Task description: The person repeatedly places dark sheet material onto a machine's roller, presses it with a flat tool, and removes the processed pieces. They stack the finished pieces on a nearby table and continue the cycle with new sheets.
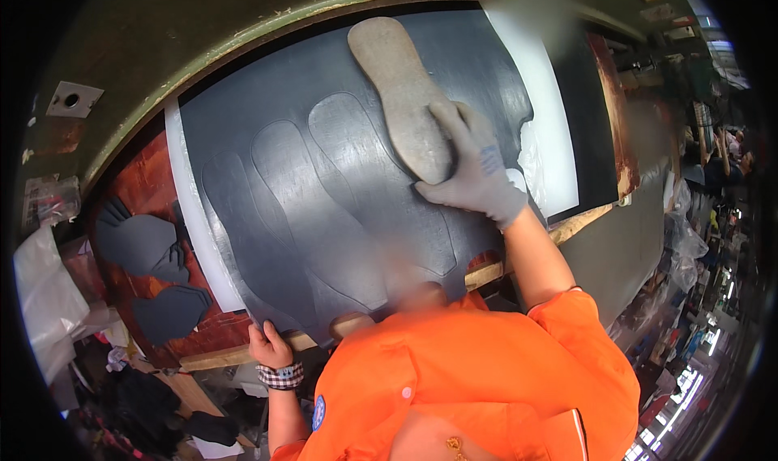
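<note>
A grey-tan, insole-shaped cutting die [392, 72] lies on a large black sheet [235, 104]. My right hand [478, 165], in a grey glove, is closed around the die's near end, the thumb at its near tip and the fingers along its right side. To the left of the die, several insole outlines [284, 161] are cut into the sheet, side by side. At the sheet's near left corner my bare left hand [271, 347] closes on the edge, with a checked band on the wrist. What lies under its fingers is partly hidden.
White layers [559, 113] show under the sheet at both sides. Stacked black cut pieces [138, 242] lie on the reddish board [154, 184] at left. A green machine beam [203, 44] spans the far side. Clear plastic [685, 234] hangs at right.
</note>
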`<state>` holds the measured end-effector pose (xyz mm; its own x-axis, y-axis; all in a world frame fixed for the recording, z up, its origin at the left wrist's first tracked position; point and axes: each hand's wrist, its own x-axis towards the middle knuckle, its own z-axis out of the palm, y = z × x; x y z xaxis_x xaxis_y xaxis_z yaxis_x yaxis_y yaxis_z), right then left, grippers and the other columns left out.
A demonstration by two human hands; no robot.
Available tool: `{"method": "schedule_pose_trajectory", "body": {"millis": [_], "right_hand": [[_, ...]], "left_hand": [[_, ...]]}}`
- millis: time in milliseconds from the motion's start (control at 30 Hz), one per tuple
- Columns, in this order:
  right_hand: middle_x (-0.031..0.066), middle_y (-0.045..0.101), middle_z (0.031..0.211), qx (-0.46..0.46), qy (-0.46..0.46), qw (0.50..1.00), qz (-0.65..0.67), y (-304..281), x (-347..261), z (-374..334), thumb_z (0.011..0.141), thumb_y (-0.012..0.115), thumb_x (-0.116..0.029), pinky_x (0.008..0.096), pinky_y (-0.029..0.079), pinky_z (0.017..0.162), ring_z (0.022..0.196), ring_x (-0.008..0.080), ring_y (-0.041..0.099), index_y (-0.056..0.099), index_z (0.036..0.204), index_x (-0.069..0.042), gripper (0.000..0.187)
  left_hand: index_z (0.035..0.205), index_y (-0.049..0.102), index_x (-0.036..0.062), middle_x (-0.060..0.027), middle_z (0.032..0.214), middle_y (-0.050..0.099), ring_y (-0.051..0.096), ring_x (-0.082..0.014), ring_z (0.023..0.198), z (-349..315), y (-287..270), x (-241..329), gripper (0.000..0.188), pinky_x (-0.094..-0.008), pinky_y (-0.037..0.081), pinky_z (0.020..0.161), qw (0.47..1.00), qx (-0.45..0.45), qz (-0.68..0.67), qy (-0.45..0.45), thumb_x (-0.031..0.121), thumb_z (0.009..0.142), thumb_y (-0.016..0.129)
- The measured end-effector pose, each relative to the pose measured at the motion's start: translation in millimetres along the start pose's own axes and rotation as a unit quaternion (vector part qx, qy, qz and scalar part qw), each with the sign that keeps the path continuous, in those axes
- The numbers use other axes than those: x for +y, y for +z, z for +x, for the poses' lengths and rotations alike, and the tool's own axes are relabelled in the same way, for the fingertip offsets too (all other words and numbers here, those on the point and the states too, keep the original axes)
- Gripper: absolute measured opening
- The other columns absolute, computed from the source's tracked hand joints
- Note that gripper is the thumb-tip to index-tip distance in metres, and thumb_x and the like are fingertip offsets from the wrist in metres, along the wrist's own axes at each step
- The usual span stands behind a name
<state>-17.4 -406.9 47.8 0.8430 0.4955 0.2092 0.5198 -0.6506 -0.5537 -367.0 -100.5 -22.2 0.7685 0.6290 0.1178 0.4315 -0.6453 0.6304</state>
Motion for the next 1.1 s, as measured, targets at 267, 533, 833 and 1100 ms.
{"method": "schedule_pose_trajectory", "body": {"millis": [267,533,833,1100], "right_hand": [[0.0216,0.048,0.142,0.037,0.051,0.990,0.129,14,38,15,0.073,0.082,-0.031,0.0416,0.039,0.111,0.129,0.0355,0.050,0.037,0.151,-0.001,0.094],[0.0272,0.047,0.141,0.258,0.125,0.950,0.126,-13,51,120,0.098,0.064,-0.032,0.0436,0.044,0.106,0.124,0.0362,0.052,0.027,0.151,0.009,0.076],[0.0455,0.006,0.152,0.426,0.039,0.899,-0.092,-40,83,246,0.093,0.063,-0.052,0.0566,0.012,0.121,0.145,0.0561,0.010,-0.008,0.146,0.022,0.116],[0.0348,0.031,0.147,0.367,0.048,0.928,-0.036,-28,85,187,0.088,0.077,-0.026,0.0482,0.034,0.112,0.131,0.0450,0.041,0.009,0.153,0.012,0.102]], "left_hand": [[0.078,0.045,0.0025,-0.0032,0.059,0.038,0.039,-0.0114,0.052,34,20,6,0.036,-0.0301,0.034,0.049,0.997,0.041,-0.053,-0.035,0.022,0.107,0.052],[0.075,0.049,0.0042,-0.0071,0.054,0.049,0.050,-0.0179,0.047,126,45,16,0.041,-0.0349,0.038,0.047,0.996,0.072,-0.036,-0.045,0.029,0.108,0.045],[0.074,0.050,0.0034,-0.0110,0.054,0.051,0.050,-0.0207,0.046,266,72,34,0.044,-0.0367,0.038,0.046,0.994,0.102,-0.004,-0.034,0.032,0.108,0.047],[0.085,0.058,0.0036,-0.0107,0.054,0.050,0.050,-0.0209,0.046,313,73,40,0.038,-0.0386,0.040,0.047,0.995,0.094,0.015,0.019,0.033,0.107,0.048]]}}
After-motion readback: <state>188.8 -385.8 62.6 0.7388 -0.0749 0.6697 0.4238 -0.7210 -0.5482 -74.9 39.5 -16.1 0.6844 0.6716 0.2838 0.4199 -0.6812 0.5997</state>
